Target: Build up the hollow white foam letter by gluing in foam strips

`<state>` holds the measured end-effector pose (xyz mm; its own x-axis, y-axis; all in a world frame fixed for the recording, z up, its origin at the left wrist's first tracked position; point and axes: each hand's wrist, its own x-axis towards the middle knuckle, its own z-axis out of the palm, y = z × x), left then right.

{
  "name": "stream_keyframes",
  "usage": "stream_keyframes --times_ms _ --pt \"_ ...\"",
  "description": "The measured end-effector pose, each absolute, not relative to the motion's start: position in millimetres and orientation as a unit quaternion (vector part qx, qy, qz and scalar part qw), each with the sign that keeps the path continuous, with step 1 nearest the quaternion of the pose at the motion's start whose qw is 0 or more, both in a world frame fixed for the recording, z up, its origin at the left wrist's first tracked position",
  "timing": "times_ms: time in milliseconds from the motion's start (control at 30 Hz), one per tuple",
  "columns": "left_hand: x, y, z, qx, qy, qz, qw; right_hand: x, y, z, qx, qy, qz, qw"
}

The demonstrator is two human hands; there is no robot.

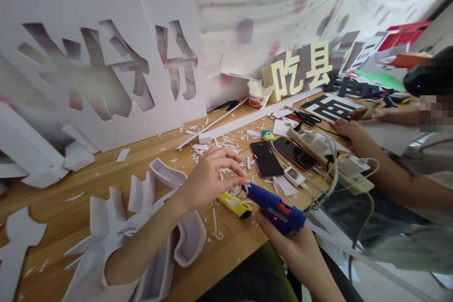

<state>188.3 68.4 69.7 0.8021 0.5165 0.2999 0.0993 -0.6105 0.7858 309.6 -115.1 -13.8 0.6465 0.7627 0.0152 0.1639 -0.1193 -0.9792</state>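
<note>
My right hand (297,245) is wrapped around the handle of a blue hot glue gun (272,205), whose small red light is lit. The gun's nozzle points up and left, with a small white bit at its tip. At that tip are the bent, pinched fingers of my left hand (212,174); what they hold, if anything, is too small to make out. A yellow utility knife (235,205) lies on the table below them. Under and beside my left forearm are raised-edge white foam board letter pieces (191,236), partly hidden by the arm.
White scraps (226,144) litter the wooden table (116,170). Phones (266,159) and a power strip (314,146) with cables lie to the right. A cut-out white board (173,118) and cream letters (318,66) stand behind. A co-worker's hands (350,130) are at a black-and-white panel (331,107).
</note>
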Motion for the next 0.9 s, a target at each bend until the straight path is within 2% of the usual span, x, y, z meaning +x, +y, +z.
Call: stream_keyframes --times_ms 667,900 --pt "177.6 63.0 73.3 0.916 0.143 0.19 0.323 309.7 -117.0 2.3 -0.71 -0.426 0.238 0.508" --pt "165.4 73.0 83.2 0.897 0.165 0.24 0.333 315.5 -117.9 12.3 -0.74 -0.437 0.193 0.474"
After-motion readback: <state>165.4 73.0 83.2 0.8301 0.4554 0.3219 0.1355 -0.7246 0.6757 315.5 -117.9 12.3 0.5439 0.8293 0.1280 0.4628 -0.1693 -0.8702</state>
